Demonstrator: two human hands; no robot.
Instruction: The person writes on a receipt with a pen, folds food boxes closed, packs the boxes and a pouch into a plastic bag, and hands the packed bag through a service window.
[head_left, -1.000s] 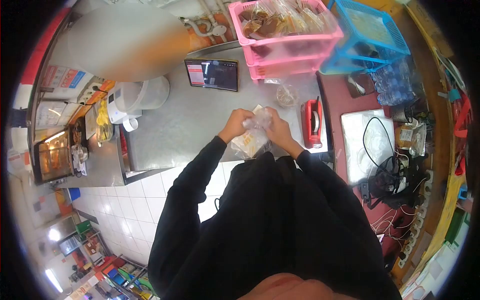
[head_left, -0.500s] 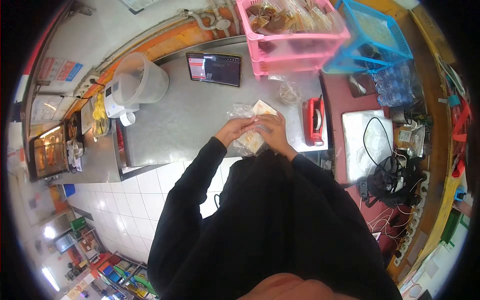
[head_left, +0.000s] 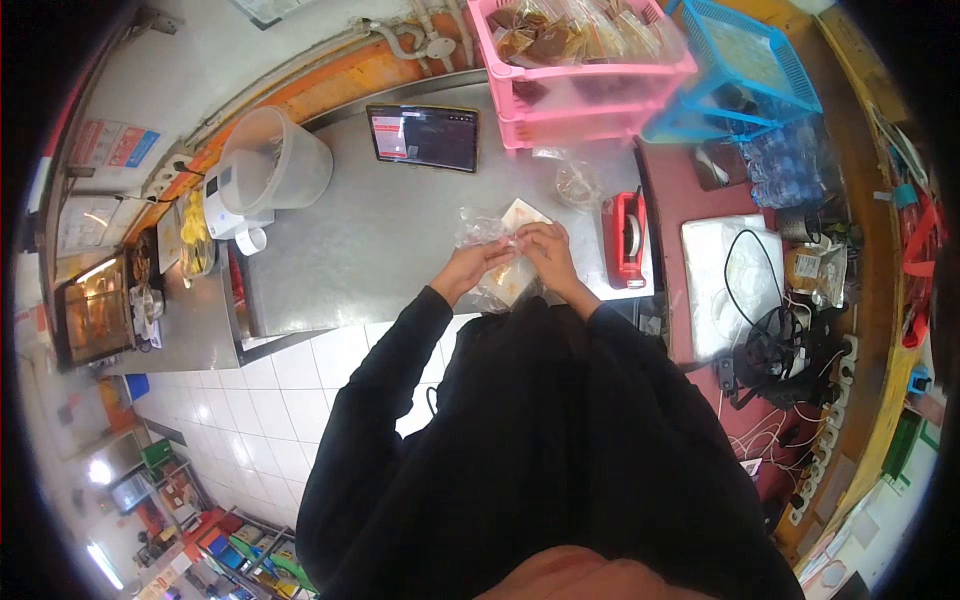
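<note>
A white packet with orange print (head_left: 510, 280) lies inside a clear plastic bag (head_left: 478, 224) at the counter's front edge. Over its middle, my left hand (head_left: 474, 267) has its fingers closed in a pinch on the bag. My right hand (head_left: 548, 254) meets it from the other side, fingertips pinched together on the same plastic. The fingertips of both hands nearly touch and hide the gathered part of the bag. Just beyond my right hand lies another small clear bag (head_left: 577, 186). A red tape dispenser (head_left: 626, 240) stands to the right.
The steel counter (head_left: 350, 240) holds a tablet (head_left: 424, 138), a clear plastic tub (head_left: 300, 165) and a white machine (head_left: 226, 205). Pink baskets (head_left: 590, 88) of packets and a blue basket (head_left: 770, 80) stand at the back. White plastic bags (head_left: 715, 300) lie on the red table at right.
Both hands stay at the bag; the fingertips have shifted slightly and the right hand's fingers have drawn closer together. The view has moved a little.
</note>
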